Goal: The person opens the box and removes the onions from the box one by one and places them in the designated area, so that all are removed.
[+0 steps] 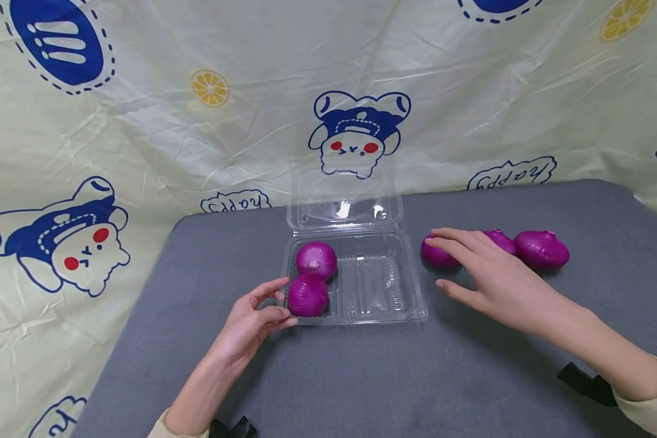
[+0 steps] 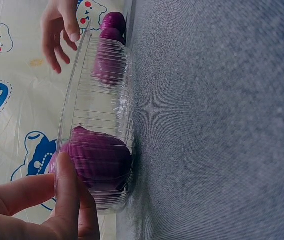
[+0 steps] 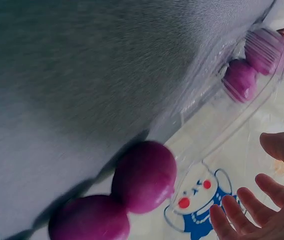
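Observation:
A clear plastic clamshell box lies on the table with its lid raised at the back. Two purple onions sit in its left side, one behind the other. At the box's front left corner, my left hand pinches the rim between thumb and fingers, as the left wrist view shows. My right hand hovers right of the box, fingers spread and holding nothing, over the nearest of three loose onions in a row. That nearest onion shows uncovered in the right wrist view, apart from the fingers.
The table is covered in grey cloth. Behind it hangs a pale printed sheet, close to the raised lid. Black straps show below both wrists.

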